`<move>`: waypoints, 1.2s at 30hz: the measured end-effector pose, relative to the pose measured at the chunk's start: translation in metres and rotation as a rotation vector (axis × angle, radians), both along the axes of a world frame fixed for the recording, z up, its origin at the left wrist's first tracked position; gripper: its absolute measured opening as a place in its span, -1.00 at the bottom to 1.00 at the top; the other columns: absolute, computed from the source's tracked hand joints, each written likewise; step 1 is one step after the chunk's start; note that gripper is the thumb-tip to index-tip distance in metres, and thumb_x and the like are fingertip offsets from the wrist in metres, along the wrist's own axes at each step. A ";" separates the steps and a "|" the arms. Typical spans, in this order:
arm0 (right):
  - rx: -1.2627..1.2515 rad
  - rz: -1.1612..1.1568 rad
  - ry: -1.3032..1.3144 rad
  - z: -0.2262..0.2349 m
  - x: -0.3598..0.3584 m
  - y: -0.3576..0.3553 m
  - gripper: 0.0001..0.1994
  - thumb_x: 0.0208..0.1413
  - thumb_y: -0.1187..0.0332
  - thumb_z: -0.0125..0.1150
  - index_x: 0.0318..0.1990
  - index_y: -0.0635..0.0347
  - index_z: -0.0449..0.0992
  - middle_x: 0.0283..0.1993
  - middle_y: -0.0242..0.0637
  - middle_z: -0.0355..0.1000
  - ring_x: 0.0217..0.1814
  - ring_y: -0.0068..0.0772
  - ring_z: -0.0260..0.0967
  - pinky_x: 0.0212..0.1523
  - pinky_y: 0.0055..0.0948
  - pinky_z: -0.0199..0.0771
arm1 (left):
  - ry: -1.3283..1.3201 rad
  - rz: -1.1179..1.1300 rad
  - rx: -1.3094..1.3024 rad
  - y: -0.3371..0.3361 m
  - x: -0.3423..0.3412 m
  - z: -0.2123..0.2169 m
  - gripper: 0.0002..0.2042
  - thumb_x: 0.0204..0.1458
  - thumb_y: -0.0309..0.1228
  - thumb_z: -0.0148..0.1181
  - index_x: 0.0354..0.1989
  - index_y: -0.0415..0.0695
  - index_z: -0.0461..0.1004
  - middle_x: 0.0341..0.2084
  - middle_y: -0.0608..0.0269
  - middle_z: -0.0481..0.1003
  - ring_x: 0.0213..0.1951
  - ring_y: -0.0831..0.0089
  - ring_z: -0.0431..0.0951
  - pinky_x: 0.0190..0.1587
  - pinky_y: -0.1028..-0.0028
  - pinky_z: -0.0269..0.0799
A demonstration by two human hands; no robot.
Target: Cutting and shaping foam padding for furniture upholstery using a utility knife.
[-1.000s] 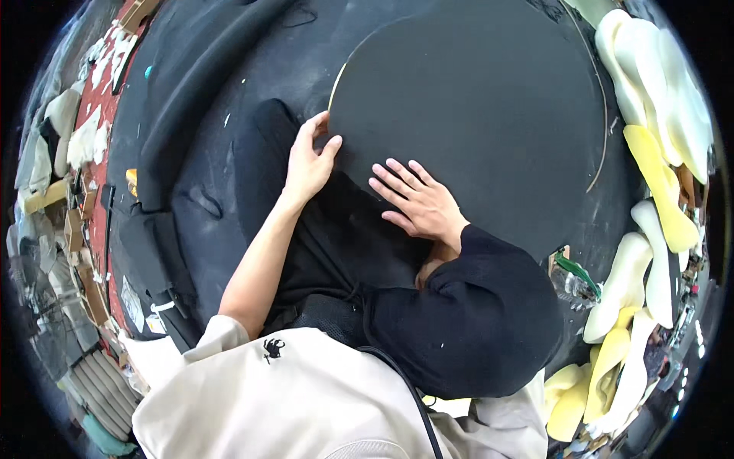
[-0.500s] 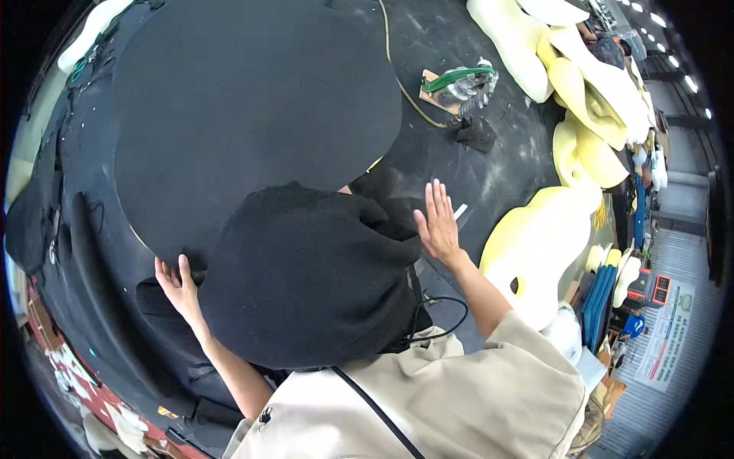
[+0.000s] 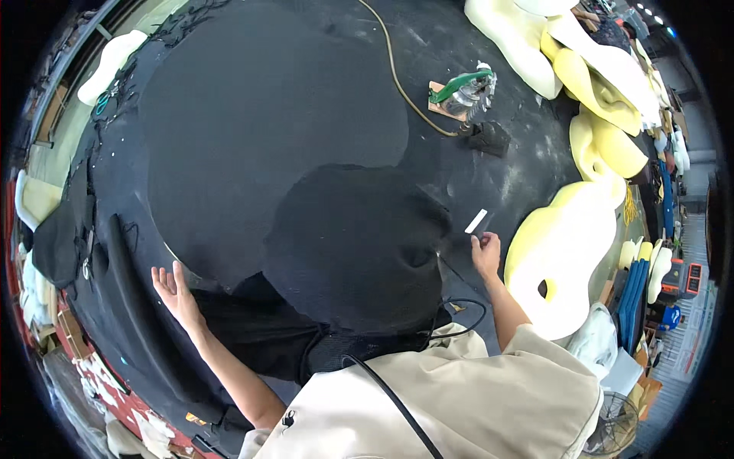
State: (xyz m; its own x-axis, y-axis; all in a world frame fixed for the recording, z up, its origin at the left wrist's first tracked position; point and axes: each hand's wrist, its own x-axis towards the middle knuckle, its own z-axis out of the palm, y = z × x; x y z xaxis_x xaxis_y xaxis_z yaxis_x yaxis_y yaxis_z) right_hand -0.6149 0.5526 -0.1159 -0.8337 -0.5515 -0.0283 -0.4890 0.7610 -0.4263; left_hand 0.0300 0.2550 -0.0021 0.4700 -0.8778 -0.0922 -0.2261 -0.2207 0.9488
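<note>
On the mat [image 3: 527, 172], a panel [image 3: 267, 115] lies left of a handled tool [image 3: 463, 89]; foam pieces [image 3: 554, 252] line the right edge.

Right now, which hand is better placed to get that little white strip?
Probably the right hand: its fingers are curled close to the white strip. The left hand is open, way over on the other side, near the edge of the big dark panel.

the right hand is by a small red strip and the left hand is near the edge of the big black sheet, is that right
Not quite: the small strip by the right hand is white, not red, as the head view shows. The left hand is indeed near the edge of the big black sheet.
</note>
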 end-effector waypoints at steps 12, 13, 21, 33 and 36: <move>-0.294 0.496 -0.557 0.005 0.048 -0.136 -0.55 0.34 0.09 0.26 0.05 0.40 0.59 -0.11 -0.04 0.68 -0.05 -0.24 0.65 0.05 -0.30 0.56 | -0.255 -0.274 0.246 -0.137 0.029 0.012 -0.07 0.03 0.05 0.55 0.48 -0.23 0.30 0.42 -0.17 0.34 0.46 0.07 0.34 0.45 0.08 0.27; -0.286 0.495 -0.645 0.009 0.046 -0.152 -0.53 0.34 0.07 0.26 0.06 0.40 0.58 -0.12 -0.03 0.68 -0.05 -0.24 0.65 0.06 -0.29 0.56 | -0.255 -0.253 0.242 -0.139 0.035 0.009 -0.07 0.03 0.05 0.55 0.48 -0.23 0.30 0.42 -0.17 0.34 0.46 0.07 0.34 0.45 0.08 0.27; -0.152 0.368 -1.316 0.035 0.055 -0.266 -0.35 0.35 -0.09 0.19 0.19 0.45 0.47 -0.13 0.03 0.67 -0.04 -0.18 0.66 0.09 -0.22 0.58 | 0.404 -0.297 0.224 -0.126 0.004 -0.007 -0.23 0.22 -0.08 0.43 0.47 -0.22 0.26 0.29 0.08 0.47 0.29 0.27 0.49 0.33 0.21 0.43; -0.454 0.362 -1.579 0.068 0.041 -0.363 -0.06 0.42 -0.30 -0.16 0.59 0.40 -0.05 0.02 -0.06 0.61 0.14 -0.19 0.54 0.23 -0.16 0.45 | 0.206 -0.139 0.265 -0.031 -0.085 -0.021 -0.41 0.24 -0.04 0.41 0.23 -0.13 0.29 -0.04 0.13 0.51 -0.07 0.37 0.56 -0.05 0.31 0.56; -0.628 0.262 -1.658 0.086 0.057 -0.395 -0.17 0.47 -0.17 -0.15 0.63 0.28 -0.07 0.59 -0.02 0.22 0.67 -0.10 0.07 0.44 0.07 0.28 | 0.009 -0.138 0.256 -0.017 -0.113 -0.041 -0.27 0.22 -0.01 0.43 0.26 -0.27 0.17 0.02 -0.04 0.42 -0.08 0.34 0.55 -0.14 0.33 0.59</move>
